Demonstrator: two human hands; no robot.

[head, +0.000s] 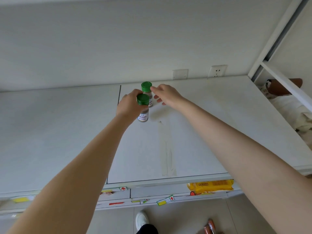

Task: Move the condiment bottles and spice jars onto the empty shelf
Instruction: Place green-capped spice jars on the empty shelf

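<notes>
- Two jars with green caps and white labels stand close together on the white shelf [185, 132], toward its back edge, near the wall.
- The near jar [143, 108] is upright, its base on or just above the shelf; I cannot tell which.
- The left hand [129, 106] is wrapped round the near jar just under its cap, fingers closed on the glass from the left side.
- The far jar [147, 92] stands upright just behind the near one, partly hidden by it.
- The right hand [166, 94] is beside the far jar on its right; one fingertip is at or against the cap, the other fingers are spread loosely and grip nothing.
- A seam [119, 97] in the shelf runs back to front just left of the jars.
- On the wall behind the back edge are a blank plate [180, 74] and a socket [217, 71].
- A strip of tape [166, 149] lies on the shelf in front of the jars, running toward the front edge.
- Below the front edge a yellow packet [211, 185] shows on a lower level, with price tags [164, 200] along the rails.
- On the floor are a white shoe [141, 219] and an orange item [210, 227].
</notes>
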